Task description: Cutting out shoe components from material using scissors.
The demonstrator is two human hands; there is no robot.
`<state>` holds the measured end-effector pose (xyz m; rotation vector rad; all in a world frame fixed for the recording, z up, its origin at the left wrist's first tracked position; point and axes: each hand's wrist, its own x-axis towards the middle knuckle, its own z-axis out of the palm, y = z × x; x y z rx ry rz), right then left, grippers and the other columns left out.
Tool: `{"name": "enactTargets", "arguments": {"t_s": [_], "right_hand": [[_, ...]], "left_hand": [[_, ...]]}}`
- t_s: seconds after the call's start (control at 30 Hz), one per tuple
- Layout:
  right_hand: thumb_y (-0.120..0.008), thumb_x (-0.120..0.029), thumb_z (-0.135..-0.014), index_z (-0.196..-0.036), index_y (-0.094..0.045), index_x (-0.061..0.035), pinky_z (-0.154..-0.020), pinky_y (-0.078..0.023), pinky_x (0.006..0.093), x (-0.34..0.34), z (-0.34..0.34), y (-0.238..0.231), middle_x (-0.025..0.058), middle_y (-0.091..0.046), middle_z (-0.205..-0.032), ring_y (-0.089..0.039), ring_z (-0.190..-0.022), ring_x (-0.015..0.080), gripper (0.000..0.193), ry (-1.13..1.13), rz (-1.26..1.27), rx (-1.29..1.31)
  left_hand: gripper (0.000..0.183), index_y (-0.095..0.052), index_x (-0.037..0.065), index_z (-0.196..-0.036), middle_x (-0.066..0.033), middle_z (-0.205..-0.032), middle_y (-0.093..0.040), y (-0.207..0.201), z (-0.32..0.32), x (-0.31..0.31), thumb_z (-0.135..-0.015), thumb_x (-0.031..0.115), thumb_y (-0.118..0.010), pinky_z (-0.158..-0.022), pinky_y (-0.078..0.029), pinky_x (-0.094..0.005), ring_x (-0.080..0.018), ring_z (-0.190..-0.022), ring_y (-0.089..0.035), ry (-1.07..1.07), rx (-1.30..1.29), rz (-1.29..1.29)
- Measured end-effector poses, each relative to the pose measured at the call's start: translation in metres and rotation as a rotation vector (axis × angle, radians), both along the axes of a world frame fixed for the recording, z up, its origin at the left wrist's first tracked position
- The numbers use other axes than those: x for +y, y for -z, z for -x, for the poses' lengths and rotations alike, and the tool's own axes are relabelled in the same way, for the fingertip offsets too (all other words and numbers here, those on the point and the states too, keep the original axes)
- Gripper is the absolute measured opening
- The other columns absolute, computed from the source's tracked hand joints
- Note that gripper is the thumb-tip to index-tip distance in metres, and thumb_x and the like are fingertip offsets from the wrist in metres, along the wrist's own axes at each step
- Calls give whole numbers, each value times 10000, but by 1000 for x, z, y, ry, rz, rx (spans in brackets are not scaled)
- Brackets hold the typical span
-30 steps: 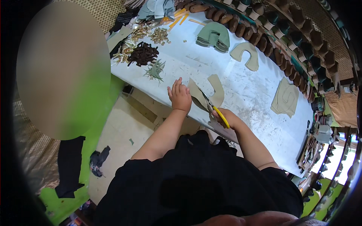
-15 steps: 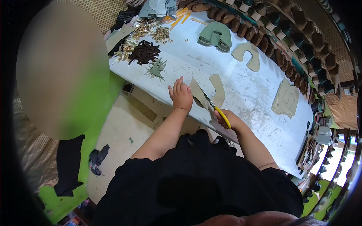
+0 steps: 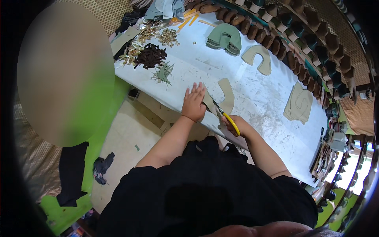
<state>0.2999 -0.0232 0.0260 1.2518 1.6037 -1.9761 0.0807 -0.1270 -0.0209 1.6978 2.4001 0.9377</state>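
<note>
My right hand (image 3: pixel 237 126) is closed round the yellow handles of a pair of scissors (image 3: pixel 231 122), whose metal blades point up and left over the table's near edge. Fingers stretched out, my left hand (image 3: pixel 194 103) lies over the left edge of a khaki sheet piece (image 3: pixel 209 98) beside the blade tips. Just right of the blades lies a curved khaki strip (image 3: pixel 226 94); whether it joins the piece by my left hand cannot be made out. Part of the material near the blades is hidden by my hands.
On the white table (image 3: pixel 260 130) lie a khaki U-shaped piece (image 3: pixel 258 59), a stack of green U-shaped pieces (image 3: pixel 225 38), khaki sheets (image 3: pixel 299 103), thin green offcuts (image 3: pixel 162 74), dark brown strips (image 3: pixel 150 55) and gold bits (image 3: pixel 169 36). Brown shoe forms (image 3: pixel 272 42) line the far edge.
My left hand has moved right and slightly down, onto the khaki piece close to the blades. The right hand with the scissors has shifted only slightly left.
</note>
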Motion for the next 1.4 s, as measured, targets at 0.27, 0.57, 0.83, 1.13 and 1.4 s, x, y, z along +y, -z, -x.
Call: {"name": "enactTargets", "arguments": {"t_s": [0.27,0.57,0.83,1.13,1.4], "right_hand": [[-560,-609,-890,-698,-521,-134,-375,-291,261,1,0,0,-34,-411,-529,-368,-399,93,513,6,-8,21],[-551,-613,-892,-674,-499,-137,-370,-286,257,7,-2,9,-30,-406,-526,-371,-406,94,526,-23,31,75],[-531,-675,-864,-677,-531,-83,-367,-341,281,9,4,4,17,-453,-521,-422,-397,125,621,-91,-65,-32],[-515,-693,-853,-801,-632,-16,-481,-441,328,11,11,9,95,-571,-604,-553,-516,185,689,-181,-188,-77],[-534,-639,-853,-922,-672,6,-749,-495,436,1,31,-10,240,-668,-850,-642,-831,390,663,-368,-548,-238]], "left_hand": [[466,-619,73,-1226,-123,-1240,-626,6,-3,-5,-761,103,-636,-1023,-434,-442,-297,-1166,-587,306,-50,-84],[316,-667,118,-1146,-83,-1163,-668,12,-2,-5,-830,119,-659,-980,-472,-416,-270,-1116,-619,319,-38,-98],[304,-649,121,-1131,-76,-1158,-670,12,-2,-6,-827,125,-665,-969,-480,-423,-268,-1110,-621,323,-2,-100],[320,-654,117,-1125,-83,-1140,-675,11,-1,-6,-806,98,-674,-938,-499,-417,-295,-1081,-632,311,20,-184],[359,-664,116,-1105,-84,-1084,-688,13,-2,-7,-756,52,-712,-912,-520,-417,-323,-1040,-645,267,8,-232]]}}
